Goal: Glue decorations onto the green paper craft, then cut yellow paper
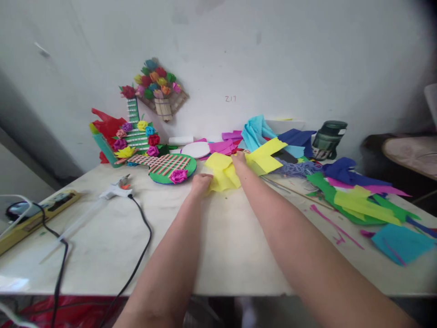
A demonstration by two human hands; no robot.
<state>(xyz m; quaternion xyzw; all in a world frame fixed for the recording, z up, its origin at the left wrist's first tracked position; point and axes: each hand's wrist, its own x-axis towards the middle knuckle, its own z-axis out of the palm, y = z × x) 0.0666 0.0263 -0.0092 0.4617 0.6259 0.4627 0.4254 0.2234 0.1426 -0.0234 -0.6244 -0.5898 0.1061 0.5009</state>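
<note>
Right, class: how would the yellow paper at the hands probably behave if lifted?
The yellow paper would probably flop, since it lies in loose folds between the left hand and right hand. It's likely light, looking like thin sheet. That thinness suggests it may tear if tugged.

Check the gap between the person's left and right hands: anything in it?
Yes. In the head view, yellow paper fills the stretch from the left hand to the right hand, touching both.
</note>
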